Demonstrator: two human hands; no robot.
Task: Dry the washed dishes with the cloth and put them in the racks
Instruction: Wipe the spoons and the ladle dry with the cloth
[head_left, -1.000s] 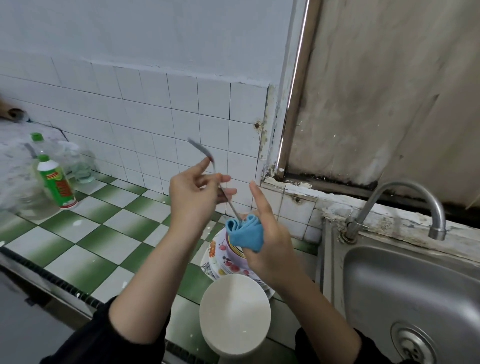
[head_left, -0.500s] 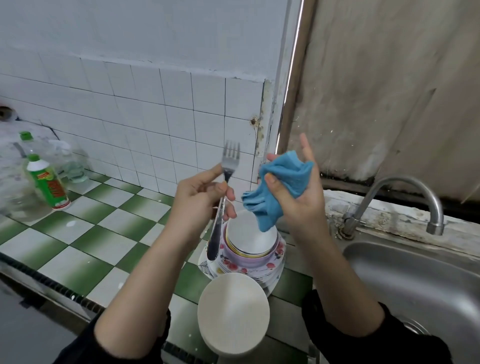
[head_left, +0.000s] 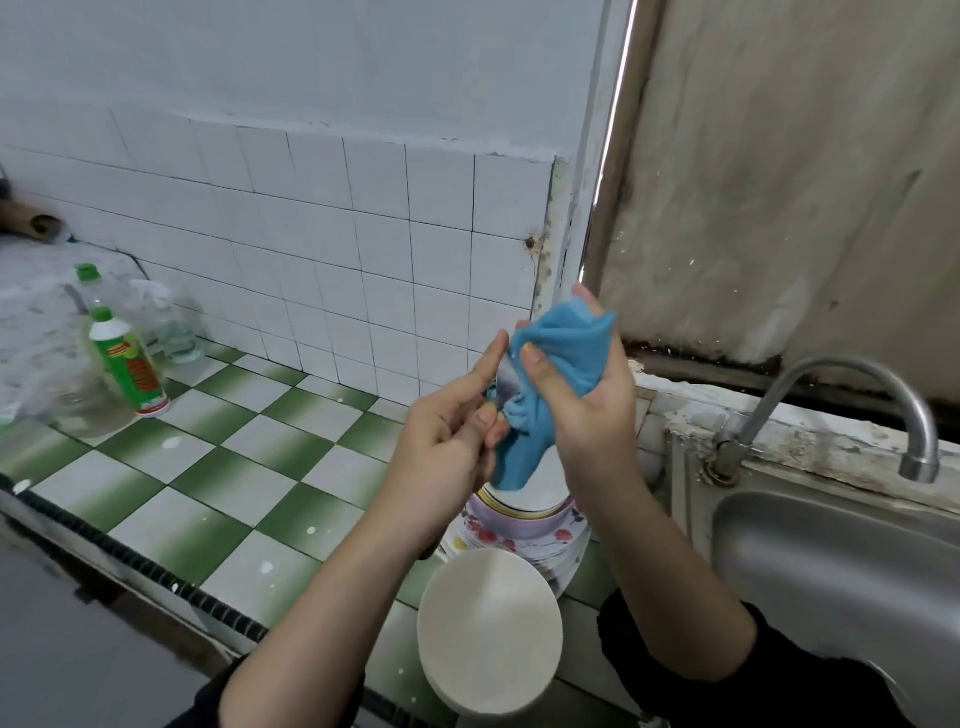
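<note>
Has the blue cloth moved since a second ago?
Yes. The blue cloth, gripped by the right hand, has risen from against the stacked dishes; now only its tip hangs above them, and it wraps the fork in the left hand.

A fork (head_left: 505, 383) wrapped in a blue cloth (head_left: 556, 364)
The fork is held by the left hand (head_left: 447, 441), and its upper end is covered by the blue cloth gripped in the right hand (head_left: 587, 410). Below them, flowered plates (head_left: 524, 527) are stacked beside a white bowl (head_left: 488, 634) on the green-checked counter (head_left: 218, 467), left of the sink (head_left: 831, 561).
</note>
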